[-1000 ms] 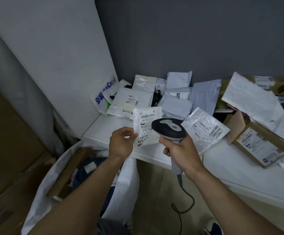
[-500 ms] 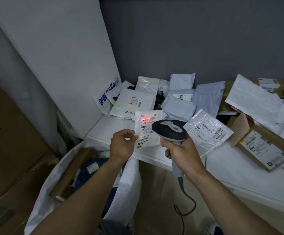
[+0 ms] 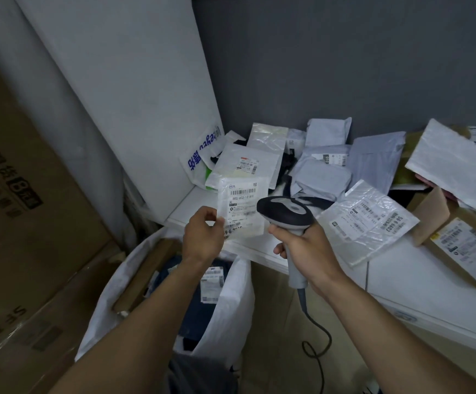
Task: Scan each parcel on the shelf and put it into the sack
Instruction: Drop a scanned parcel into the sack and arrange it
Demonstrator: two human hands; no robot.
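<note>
My left hand (image 3: 202, 237) pinches the lower left corner of a small flat white parcel (image 3: 243, 209) with a barcode label, held upright above the shelf's front edge. My right hand (image 3: 305, 245) grips the handle of a dark grey barcode scanner (image 3: 283, 213), whose head sits just right of the parcel and points at it. No red light shows on the label. Below my left hand stands the white sack (image 3: 231, 302), open, with a brown box and a dark blue parcel inside. The white shelf (image 3: 418, 285) carries several more parcels.
A clear bag parcel (image 3: 368, 220) lies right of the scanner, and a brown cardboard box (image 3: 464, 245) sits at the far right. Grey and white mailers (image 3: 322, 177) pile against the grey wall. Large cartons (image 3: 26, 223) stand to the left. The scanner's cable (image 3: 316, 331) hangs down to the floor.
The red scan light that lay on the label half a second ago is gone. Parcel and both hands stay almost where they were.
</note>
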